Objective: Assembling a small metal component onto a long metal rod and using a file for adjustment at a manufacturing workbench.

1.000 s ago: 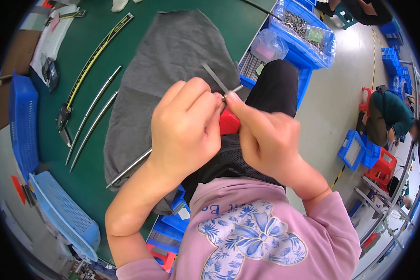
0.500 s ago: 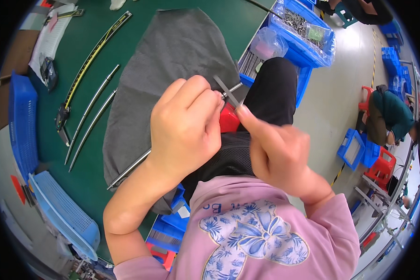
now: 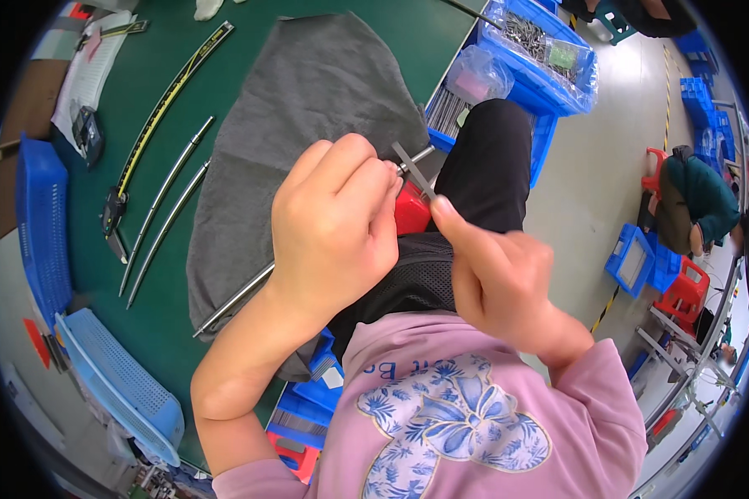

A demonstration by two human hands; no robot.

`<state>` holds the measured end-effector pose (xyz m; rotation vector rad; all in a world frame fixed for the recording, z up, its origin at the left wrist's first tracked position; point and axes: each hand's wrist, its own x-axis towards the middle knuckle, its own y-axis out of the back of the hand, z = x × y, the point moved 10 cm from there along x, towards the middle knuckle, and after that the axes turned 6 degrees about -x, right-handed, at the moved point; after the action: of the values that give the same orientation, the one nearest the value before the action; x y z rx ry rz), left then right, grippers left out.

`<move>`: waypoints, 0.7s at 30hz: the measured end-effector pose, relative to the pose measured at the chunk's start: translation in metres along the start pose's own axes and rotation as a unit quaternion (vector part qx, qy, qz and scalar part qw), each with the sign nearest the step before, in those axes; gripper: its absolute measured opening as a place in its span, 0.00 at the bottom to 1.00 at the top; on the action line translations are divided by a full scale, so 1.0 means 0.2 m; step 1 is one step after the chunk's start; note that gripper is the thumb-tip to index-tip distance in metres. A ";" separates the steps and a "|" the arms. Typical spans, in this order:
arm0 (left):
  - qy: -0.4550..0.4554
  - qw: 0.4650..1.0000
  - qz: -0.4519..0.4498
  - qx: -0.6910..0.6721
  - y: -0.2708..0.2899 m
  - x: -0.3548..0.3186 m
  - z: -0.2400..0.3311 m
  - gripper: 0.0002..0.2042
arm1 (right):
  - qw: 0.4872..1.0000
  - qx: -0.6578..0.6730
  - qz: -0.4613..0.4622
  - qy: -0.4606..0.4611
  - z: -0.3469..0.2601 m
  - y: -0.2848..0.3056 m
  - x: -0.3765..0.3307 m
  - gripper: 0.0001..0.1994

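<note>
My left hand is closed around a thin, shiny metal rod. The rod slants from the lower left, under my wrist, and its far end pokes out beyond my fingers. Pinched in my right hand is a narrow, flat grey file, its blade lying across the rod just past my left fingers. A dark grey cloth is spread beneath the rod and my left hand. Two similar metal rods lie side by side on the green table, left of the cloth.
A caliper lies left of the two rods. Blue baskets line the table's left side. At the upper right, blue bins hold many small metal parts. A red stool and a crouching person are farther right.
The file has shifted slightly along its length, right and down, with my right hand. My left hand keeps its hold on the rod.
</note>
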<state>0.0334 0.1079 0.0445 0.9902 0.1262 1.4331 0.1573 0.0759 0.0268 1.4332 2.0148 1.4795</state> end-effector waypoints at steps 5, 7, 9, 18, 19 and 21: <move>-0.010 1.000 -0.011 0.009 -0.01 0.01 0.02 0.07 | 1.000 -0.017 0.004 0.006 0.00 -0.05 0.13 0.23; -0.007 1.000 -0.002 0.004 0.00 0.00 0.01 0.07 | 0.999 -0.003 0.053 0.012 0.00 -0.04 0.08 0.23; -0.007 1.000 -0.002 0.006 0.00 0.00 0.01 0.07 | 0.998 0.013 0.068 0.000 0.03 -0.05 -0.05 0.25; 0.001 1.000 0.000 0.002 0.01 0.00 0.01 0.07 | 0.996 0.000 0.089 0.011 0.02 -0.03 -0.02 0.27; 0.005 1.000 0.000 -0.005 0.00 -0.01 0.01 0.07 | 0.996 0.000 0.087 0.012 0.03 -0.02 -0.03 0.27; 0.002 1.000 -0.005 0.001 -0.01 0.00 0.02 0.07 | 0.997 0.003 0.077 0.019 0.03 0.00 -0.03 0.27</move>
<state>0.0366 0.1059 0.0457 0.9876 0.1358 1.4253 0.1639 0.0740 0.0225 1.6054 1.9705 1.5753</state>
